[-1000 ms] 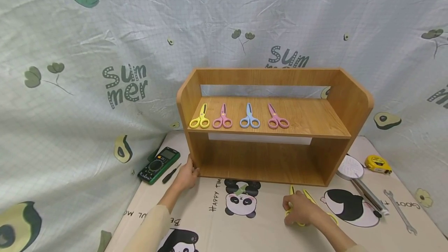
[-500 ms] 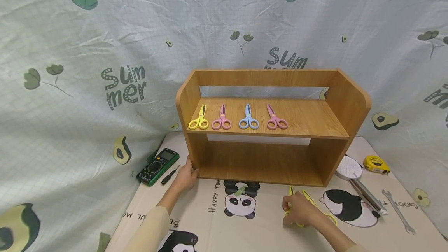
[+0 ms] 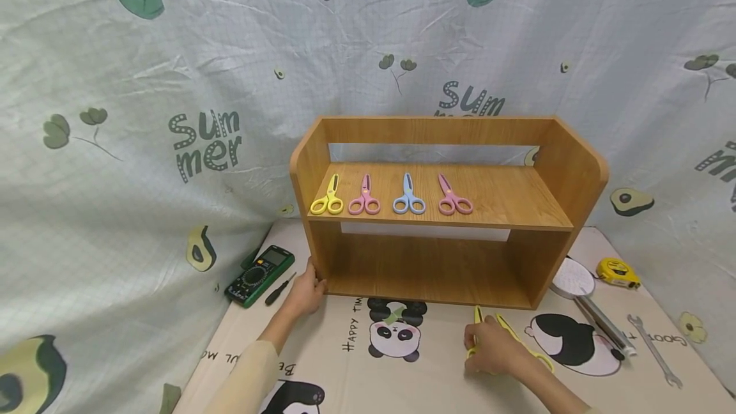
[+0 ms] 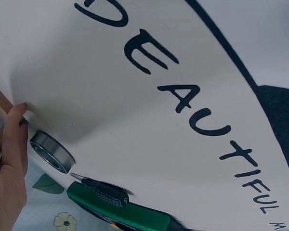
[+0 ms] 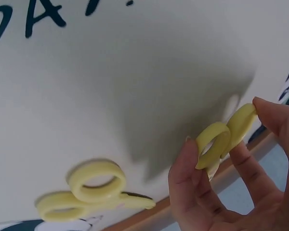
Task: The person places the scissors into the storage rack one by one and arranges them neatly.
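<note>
My right hand holds yellow scissors by the finger loops, low over the table in front of the shelf. Just right of it lies a second pair of yellow scissors, blades toward the shelf. At the lower left front corner of the wooden shelf, my left hand grips the side panel. Along the upper board lie, from left, yellow scissors, pink scissors, blue scissors and another pair of pink scissors, all pointing to the back.
A green multimeter, a small screwdriver and a metal bearing lie left of the shelf. On the right are a shower head, a yellow tape measure and a wrench. A printed curtain hangs behind.
Both hands stay almost where they were, the right still holding the yellow scissors. Only the head view has shifted slightly.
</note>
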`<state>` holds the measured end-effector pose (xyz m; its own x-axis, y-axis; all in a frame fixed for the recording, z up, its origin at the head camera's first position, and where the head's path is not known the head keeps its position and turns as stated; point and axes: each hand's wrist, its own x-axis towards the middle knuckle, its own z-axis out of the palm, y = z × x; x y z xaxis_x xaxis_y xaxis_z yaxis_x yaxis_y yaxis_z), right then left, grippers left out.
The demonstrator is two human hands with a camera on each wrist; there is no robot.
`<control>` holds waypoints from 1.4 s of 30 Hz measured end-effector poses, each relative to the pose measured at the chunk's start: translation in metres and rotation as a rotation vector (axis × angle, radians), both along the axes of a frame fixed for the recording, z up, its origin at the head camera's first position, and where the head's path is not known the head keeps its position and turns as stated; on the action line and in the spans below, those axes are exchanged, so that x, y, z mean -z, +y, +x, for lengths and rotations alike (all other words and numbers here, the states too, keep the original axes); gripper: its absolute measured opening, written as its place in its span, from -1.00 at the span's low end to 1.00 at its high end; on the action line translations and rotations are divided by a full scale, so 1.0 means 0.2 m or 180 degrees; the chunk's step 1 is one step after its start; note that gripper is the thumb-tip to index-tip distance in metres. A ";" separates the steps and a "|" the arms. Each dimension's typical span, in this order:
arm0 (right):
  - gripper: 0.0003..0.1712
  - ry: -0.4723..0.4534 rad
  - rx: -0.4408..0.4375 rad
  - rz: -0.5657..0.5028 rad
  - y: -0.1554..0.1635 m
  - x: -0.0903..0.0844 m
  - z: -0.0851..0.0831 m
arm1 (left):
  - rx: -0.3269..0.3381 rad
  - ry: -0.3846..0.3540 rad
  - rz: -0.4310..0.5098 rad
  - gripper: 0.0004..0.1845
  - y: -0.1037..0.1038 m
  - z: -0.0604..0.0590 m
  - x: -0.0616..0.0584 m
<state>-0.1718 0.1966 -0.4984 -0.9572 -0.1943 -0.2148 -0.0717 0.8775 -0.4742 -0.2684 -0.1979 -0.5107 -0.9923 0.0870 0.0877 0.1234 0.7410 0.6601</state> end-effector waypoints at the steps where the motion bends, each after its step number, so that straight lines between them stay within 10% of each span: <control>1: -0.65 0.0000 0.0001 0.0013 0.00 -0.01 0.00 | 0.0003 0.0012 0.0001 -0.43 0.00 0.00 0.00; 13: -0.65 0.0265 -0.0214 0.0169 0.00 -0.12 0.05 | 0.0039 0.0097 0.0007 -0.44 0.00 0.01 -0.01; 29: -0.67 -0.0119 -0.0417 -0.0019 0.05 -0.46 0.10 | 0.0032 0.0005 -0.0025 -0.37 -0.01 -0.01 0.01; 42: -0.70 0.0142 -0.0695 0.0095 0.13 -0.71 0.10 | 0.0056 0.0021 -0.0032 -0.36 0.00 -0.01 0.00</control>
<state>-0.1526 0.2225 -0.3564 -0.9017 -0.3921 -0.1820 -0.2818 0.8525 -0.4404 -0.2697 -0.1985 -0.5114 -0.9901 0.1054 0.0932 0.1407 0.7453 0.6517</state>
